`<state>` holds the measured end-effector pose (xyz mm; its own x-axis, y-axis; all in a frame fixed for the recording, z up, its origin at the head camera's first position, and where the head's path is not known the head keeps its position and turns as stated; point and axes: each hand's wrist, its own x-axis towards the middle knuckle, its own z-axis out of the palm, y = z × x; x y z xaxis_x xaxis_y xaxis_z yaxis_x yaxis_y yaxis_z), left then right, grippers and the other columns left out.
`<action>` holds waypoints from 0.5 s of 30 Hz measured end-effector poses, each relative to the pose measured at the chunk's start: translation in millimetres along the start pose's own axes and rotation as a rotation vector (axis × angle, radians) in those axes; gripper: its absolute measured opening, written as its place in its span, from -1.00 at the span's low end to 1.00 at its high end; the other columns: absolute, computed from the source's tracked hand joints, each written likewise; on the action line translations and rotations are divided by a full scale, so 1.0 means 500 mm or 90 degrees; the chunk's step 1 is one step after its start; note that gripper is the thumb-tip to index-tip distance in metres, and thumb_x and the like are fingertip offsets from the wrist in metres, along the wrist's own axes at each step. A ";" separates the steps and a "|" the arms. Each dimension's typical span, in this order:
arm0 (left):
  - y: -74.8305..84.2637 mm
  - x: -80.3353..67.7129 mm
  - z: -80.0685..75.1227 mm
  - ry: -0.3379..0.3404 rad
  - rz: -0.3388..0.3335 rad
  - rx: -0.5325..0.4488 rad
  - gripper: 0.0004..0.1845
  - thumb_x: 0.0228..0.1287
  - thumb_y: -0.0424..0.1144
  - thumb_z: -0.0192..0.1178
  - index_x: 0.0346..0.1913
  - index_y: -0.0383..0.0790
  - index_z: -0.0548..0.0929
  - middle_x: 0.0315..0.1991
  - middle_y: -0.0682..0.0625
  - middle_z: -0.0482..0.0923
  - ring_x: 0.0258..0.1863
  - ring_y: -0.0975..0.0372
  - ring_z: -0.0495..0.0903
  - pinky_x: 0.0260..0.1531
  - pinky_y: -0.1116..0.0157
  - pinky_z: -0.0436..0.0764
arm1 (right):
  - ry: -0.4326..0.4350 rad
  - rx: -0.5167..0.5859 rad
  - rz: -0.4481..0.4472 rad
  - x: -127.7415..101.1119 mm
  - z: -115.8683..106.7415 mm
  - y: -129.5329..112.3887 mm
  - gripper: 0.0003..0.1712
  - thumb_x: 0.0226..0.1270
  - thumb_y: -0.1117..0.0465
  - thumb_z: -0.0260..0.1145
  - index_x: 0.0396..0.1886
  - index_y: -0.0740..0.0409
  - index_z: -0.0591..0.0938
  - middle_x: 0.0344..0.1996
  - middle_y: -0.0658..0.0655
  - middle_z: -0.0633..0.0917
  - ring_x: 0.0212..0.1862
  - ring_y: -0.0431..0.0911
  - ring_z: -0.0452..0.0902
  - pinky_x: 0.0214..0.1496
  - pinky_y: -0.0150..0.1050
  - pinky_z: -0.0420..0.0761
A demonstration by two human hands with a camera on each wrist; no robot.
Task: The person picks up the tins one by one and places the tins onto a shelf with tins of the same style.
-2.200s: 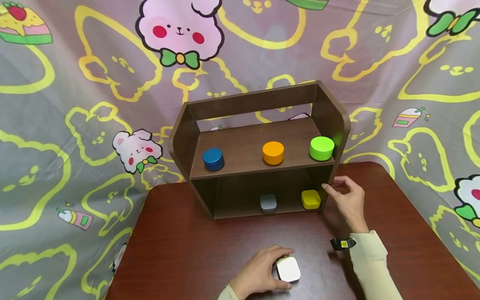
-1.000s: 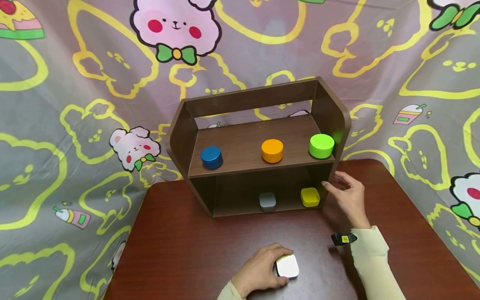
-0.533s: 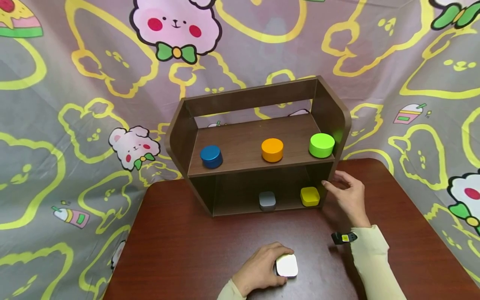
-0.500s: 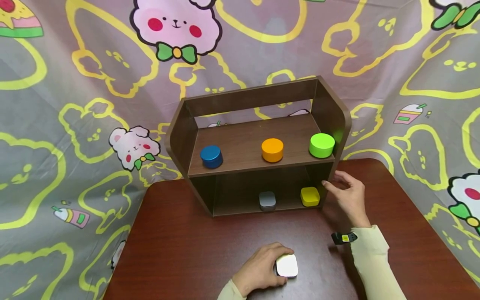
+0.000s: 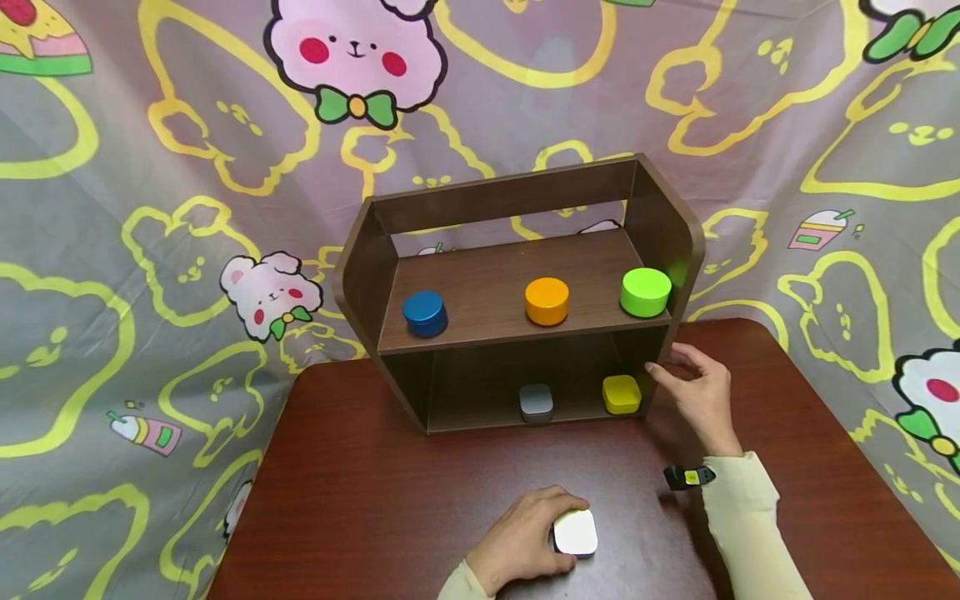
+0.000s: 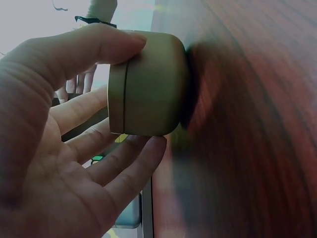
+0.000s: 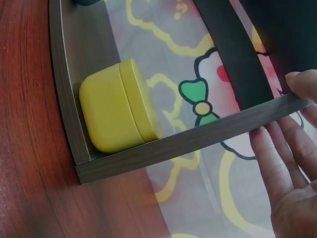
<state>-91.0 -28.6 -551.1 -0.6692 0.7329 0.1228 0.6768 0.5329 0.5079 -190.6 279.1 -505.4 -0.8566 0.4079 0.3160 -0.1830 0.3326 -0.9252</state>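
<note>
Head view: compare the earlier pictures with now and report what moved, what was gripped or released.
Nothing visibly changed. The left hand holds the white square tin on the table as before, and the right hand rests at the right side panel of the shelf as before. The blue, orange, green, grey and yellow tins sit where they were; only the camera shifted slightly.

Left hand [image 5: 521, 542] grips square white tin [image 5: 575, 532] on dark red wooden table [image 5: 360, 500]. Right hand [image 5: 697, 396] touches right side of brown two-tier wooden shelf [image 5: 678, 250], beside square yellow tin [image 5: 622, 394].
</note>
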 end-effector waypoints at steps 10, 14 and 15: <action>-0.003 -0.002 -0.010 0.022 -0.006 -0.016 -0.29 -0.13 -0.20 0.59 0.24 -0.05 0.67 0.03 0.19 0.72 -0.03 0.47 0.64 -0.03 0.53 0.57 | 0.003 0.004 -0.048 -0.002 0.001 0.003 -0.58 0.07 0.44 0.60 -0.01 0.34 0.76 -0.39 -0.51 0.68 -0.28 -0.56 0.64 -0.30 -0.63 0.57; -0.003 -0.002 -0.020 0.027 -0.012 -0.027 -0.29 -0.14 -0.22 0.59 0.23 -0.07 0.68 0.02 0.19 0.73 -0.06 0.48 0.63 -0.04 0.53 0.57 | 0.005 -0.007 -0.054 -0.003 -0.001 0.005 -0.60 0.09 0.42 0.59 -0.02 0.35 0.76 -0.39 -0.54 0.67 -0.27 -0.57 0.63 -0.30 -0.63 0.57; -0.003 -0.002 -0.022 0.028 -0.012 -0.030 -0.29 -0.14 -0.23 0.58 0.23 -0.07 0.68 0.01 0.19 0.73 -0.07 0.48 0.63 -0.04 0.53 0.56 | 0.005 -0.010 -0.054 -0.003 -0.002 0.005 -0.60 0.09 0.42 0.59 -0.02 0.35 0.76 -0.38 -0.55 0.67 -0.27 -0.57 0.63 -0.29 -0.63 0.56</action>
<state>-94.8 -34.8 -542.9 -0.6954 0.7030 0.1490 0.6492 0.5256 0.5498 -189.6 280.1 -508.1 -0.8344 0.3848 0.3946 -0.2465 0.3796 -0.8917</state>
